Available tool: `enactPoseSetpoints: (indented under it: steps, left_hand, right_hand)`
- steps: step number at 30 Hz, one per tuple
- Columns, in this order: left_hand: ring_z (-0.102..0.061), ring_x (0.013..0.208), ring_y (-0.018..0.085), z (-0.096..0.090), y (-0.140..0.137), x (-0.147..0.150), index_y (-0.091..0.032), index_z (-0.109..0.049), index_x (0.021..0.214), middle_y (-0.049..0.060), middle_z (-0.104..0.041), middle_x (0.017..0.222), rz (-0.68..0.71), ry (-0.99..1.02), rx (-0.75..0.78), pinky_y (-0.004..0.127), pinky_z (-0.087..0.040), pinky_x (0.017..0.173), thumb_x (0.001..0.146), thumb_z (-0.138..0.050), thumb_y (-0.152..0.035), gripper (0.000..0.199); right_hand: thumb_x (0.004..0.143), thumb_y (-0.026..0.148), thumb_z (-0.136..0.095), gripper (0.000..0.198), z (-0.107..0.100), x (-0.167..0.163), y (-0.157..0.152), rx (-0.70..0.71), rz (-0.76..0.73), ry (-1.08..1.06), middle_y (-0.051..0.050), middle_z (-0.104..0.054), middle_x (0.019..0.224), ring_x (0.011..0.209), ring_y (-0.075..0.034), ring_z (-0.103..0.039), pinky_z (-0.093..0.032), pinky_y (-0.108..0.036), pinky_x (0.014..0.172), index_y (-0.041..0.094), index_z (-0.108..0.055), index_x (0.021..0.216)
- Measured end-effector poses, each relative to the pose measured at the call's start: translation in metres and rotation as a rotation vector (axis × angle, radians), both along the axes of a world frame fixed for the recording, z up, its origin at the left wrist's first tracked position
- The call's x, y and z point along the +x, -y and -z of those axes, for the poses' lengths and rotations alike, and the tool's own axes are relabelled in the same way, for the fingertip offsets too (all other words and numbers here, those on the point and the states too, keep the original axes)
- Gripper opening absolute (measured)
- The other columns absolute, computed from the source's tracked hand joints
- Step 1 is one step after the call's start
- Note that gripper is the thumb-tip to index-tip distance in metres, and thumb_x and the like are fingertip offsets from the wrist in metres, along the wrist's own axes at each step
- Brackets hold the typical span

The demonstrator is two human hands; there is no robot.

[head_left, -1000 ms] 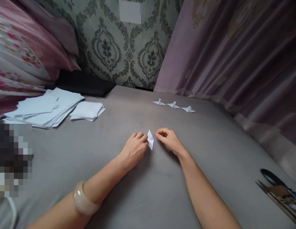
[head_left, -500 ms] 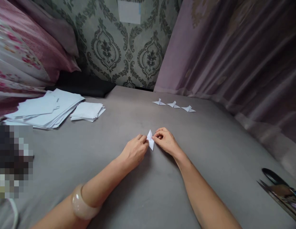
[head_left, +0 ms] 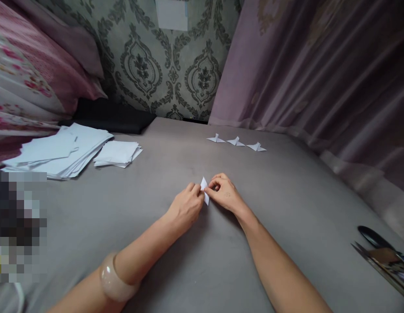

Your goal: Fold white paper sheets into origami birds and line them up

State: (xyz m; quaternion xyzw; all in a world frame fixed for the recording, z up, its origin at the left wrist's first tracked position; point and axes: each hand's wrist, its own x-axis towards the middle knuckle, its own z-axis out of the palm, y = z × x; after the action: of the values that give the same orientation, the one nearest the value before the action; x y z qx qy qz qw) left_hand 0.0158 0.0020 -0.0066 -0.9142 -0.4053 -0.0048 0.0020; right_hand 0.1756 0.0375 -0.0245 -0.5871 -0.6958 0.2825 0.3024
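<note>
A small folded piece of white paper (head_left: 206, 198) with pointed ends lies between my hands on the grey cloth. My left hand (head_left: 188, 201) grips its left side, fingers curled. From the right, my right hand (head_left: 225, 192) pinches the paper with thumb and forefinger, the thumb covering its middle. Further back stand three white folded paper birds, among them a left one (head_left: 216, 138), a middle one (head_left: 235, 141) and a right one (head_left: 256, 147).
To the left are a pile of large paper sheets (head_left: 58, 152) and a stack of small paper squares (head_left: 117, 153). A black folded cloth (head_left: 107, 115) lies behind them. Scissors (head_left: 365, 254) and other tools rest at the right edge, beneath the curtain (head_left: 286, 78).
My right thumb and forefinger have moved left onto the middle of the folded paper, hiding more of it. My left hand stays at its side. The view has shifted slightly.
</note>
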Motion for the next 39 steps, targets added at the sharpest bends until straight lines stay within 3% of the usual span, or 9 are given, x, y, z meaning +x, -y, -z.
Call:
enactPoseSetpoints:
  steps: [17,24,31,34,39]
  left_hand:
    - [-0.051,0.086,0.023,0.002,0.006,0.000,-0.011,-0.060,0.086,0.012,-0.059,0.090,-0.131,0.072,-0.030,0.032,-0.046,0.072,0.078,-0.043,-0.003,0.021]
    - [-0.052,0.079,0.019,0.013,0.001,-0.011,-0.016,-0.053,0.083,0.007,-0.057,0.082,-0.264,0.420,0.020,0.030,-0.044,0.072,0.079,-0.039,-0.008,0.016]
    - [-0.049,0.075,0.018,0.022,-0.001,-0.011,-0.018,-0.048,0.081,0.004,-0.054,0.077,-0.255,0.568,0.054,0.030,-0.041,0.067,0.077,-0.041,-0.011,0.011]
    - [-0.049,0.075,0.018,0.025,-0.002,-0.012,-0.019,-0.048,0.080,0.004,-0.054,0.077,-0.244,0.607,0.050,0.030,-0.041,0.068,0.078,-0.041,-0.012,0.010]
    - [-0.052,0.076,0.017,0.024,-0.005,-0.011,-0.018,-0.050,0.083,0.003,-0.056,0.078,-0.303,0.736,-0.051,0.032,-0.044,0.070,0.075,-0.044,-0.013,0.011]
  right_hand:
    - [0.066,0.020,-0.062,0.004,0.000,0.003,-0.002,-0.083,-0.016,-0.035,-0.003,-0.056,0.096,0.067,-0.008,-0.052,-0.044,-0.025,0.070,0.016,-0.065,0.067]
    - [0.063,0.012,-0.058,0.024,0.003,0.013,-0.005,-0.084,-0.103,-0.065,-0.001,-0.057,0.093,0.068,-0.010,-0.050,-0.043,-0.025,0.070,0.019,-0.065,0.085]
    - [0.075,0.022,-0.056,0.021,-0.003,0.009,0.002,-0.085,-0.162,-0.100,-0.002,-0.059,0.094,0.073,-0.011,-0.051,-0.043,-0.026,0.072,0.019,-0.066,0.093]
    - [0.073,0.031,-0.064,0.027,-0.001,0.006,0.005,-0.037,-0.147,-0.098,-0.002,-0.059,0.096,0.073,-0.012,-0.051,-0.043,-0.026,0.072,0.020,-0.065,0.097]
    - [0.073,0.027,-0.066,0.009,0.006,0.003,0.007,0.066,-0.171,-0.158,-0.001,-0.059,0.090,0.069,-0.010,-0.051,-0.043,-0.023,0.067,0.019,-0.063,0.076]
